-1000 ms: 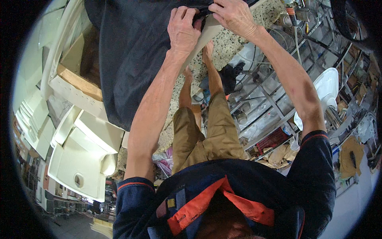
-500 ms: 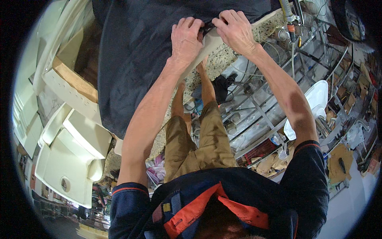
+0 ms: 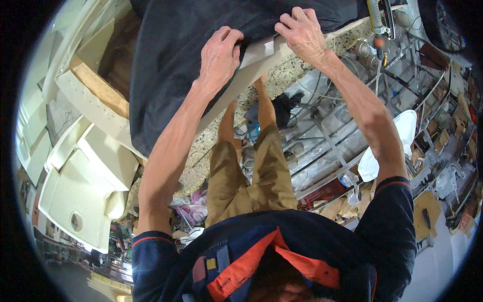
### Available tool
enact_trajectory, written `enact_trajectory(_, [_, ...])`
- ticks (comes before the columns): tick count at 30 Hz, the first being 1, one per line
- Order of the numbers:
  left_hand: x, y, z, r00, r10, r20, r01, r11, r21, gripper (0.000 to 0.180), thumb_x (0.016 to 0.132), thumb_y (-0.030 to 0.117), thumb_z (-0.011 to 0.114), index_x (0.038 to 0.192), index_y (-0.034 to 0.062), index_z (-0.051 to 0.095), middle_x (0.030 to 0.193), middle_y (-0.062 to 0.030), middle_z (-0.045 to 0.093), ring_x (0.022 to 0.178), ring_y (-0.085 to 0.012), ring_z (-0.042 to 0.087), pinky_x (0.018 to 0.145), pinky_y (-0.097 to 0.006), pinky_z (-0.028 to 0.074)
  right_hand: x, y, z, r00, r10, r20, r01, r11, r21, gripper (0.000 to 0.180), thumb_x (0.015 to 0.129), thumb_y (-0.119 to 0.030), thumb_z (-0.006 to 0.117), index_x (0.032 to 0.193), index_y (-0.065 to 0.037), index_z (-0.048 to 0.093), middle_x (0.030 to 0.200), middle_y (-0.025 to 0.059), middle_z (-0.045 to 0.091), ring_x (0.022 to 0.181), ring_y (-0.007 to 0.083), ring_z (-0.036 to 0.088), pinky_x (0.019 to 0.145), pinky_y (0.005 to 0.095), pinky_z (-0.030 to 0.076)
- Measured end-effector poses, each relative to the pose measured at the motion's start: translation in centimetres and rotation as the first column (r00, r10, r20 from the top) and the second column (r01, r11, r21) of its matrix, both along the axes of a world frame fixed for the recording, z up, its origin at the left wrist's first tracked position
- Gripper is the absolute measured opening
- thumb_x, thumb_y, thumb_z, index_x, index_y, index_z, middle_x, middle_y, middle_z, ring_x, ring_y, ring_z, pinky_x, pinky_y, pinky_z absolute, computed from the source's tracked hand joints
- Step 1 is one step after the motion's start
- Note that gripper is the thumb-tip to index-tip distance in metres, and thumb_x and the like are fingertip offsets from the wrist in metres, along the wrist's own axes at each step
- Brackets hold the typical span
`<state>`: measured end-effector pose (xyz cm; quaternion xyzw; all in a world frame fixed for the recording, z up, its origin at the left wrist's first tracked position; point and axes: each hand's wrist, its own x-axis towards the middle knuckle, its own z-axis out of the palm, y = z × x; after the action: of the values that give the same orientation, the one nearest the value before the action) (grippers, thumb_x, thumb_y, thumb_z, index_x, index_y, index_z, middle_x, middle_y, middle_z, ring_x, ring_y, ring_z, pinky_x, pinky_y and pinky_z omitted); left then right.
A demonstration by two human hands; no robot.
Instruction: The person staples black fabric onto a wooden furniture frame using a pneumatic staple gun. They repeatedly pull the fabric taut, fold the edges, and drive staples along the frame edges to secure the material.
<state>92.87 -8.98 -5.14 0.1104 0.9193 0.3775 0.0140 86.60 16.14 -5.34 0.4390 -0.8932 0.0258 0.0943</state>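
A wide sheet of black fabric (image 3: 181,65) lies over a pale furniture frame (image 3: 274,61), and its near edge runs along the frame's rim. My left hand (image 3: 220,56) grips this edge, fingers curled into the cloth. Farther to the right and a little higher, my right hand (image 3: 304,36) pinches the same edge with bent fingers. A light patch of the frame shows between my hands, where the cloth is drawn back. The fingertips of both hands are partly hidden by the fabric.
At the upper right hangs a hand tool (image 3: 376,22) with a hose. Behind my right arm stand a metal rack (image 3: 327,133) and a white plastic seat (image 3: 405,128). Pale moulded parts (image 3: 75,186) stand at left; the frame's bare wooden edge (image 3: 98,85) shows above them.
My hands have moved apart along the fabric's edge, the left one down and left, the right one slightly up and right. More of the pale frame shows between them.
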Motion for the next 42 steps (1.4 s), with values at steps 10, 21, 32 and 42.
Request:
enact_trajectory(10, [5.7, 6.2, 1.9, 0.983, -0.182, -0.038, 0.183, 0.982, 0.041, 0.058, 0.080, 0.003, 0.076, 0.133, 0.0002, 0.054, 0.135, -0.0219, 0.051, 0.119, -0.0423, 0.056, 0.104, -0.047, 0.049, -0.7, -1.4, 0.2, 0.993, -0.110, 0.053, 0.115, 0.988, -0.103, 0.009, 0.081, -0.013, 0.070, 0.088, -0.014, 0.064, 0.088, 0.0014, 0.056, 0.093, 0.0234, 0.053, 0.087, 0.0423, 0.041])
enact_trajectory(21, [0.7, 5.3, -4.0, 0.842, 0.038, 0.539, -0.237, 0.923, 0.305, 0.047, 0.100, 0.028, 0.059, 0.137, -0.0012, 0.059, 0.136, -0.0282, 0.056, 0.128, -0.0440, 0.055, 0.108, -0.047, 0.045, 0.0, -0.3, 0.4, 1.000, 0.013, 0.004, -0.013, 0.998, -0.062, 0.013, 0.078, -0.012, 0.070, 0.091, -0.014, 0.071, 0.095, -0.0009, 0.060, 0.100, 0.0226, 0.055, 0.096, 0.0437, 0.041])
enact_trajectory(32, [2.3, 10.3, 0.4, 0.944, 0.254, 0.210, -0.319, 0.864, 0.389, 0.020, 0.083, -0.003, 0.068, 0.102, -0.0015, 0.067, 0.104, -0.0193, 0.070, 0.098, -0.0385, 0.069, 0.083, -0.044, 0.055, 2.0, -0.5, 1.3, 0.972, -0.182, 0.145, 0.201, 0.971, -0.129, 0.028, 0.078, -0.013, 0.068, 0.106, -0.012, 0.071, 0.106, -0.0018, 0.065, 0.105, 0.0214, 0.055, 0.101, 0.0463, 0.038])
enact_trajectory(42, [2.2, 4.4, -4.3, 0.994, -0.007, 0.110, -0.015, 0.981, 0.194, 0.048, 0.082, -0.001, 0.070, 0.129, 0.0075, 0.065, 0.129, -0.0184, 0.065, 0.115, -0.0393, 0.062, 0.098, -0.047, 0.052, 7.4, -5.3, 1.2, 0.040, 0.323, 0.946, 0.930, -0.359, 0.084, 0.024, 0.095, -0.021, 0.074, 0.097, 0.001, 0.066, 0.081, 0.0077, 0.071, 0.058, 0.0104, 0.057, 0.054, 0.0271, 0.045])
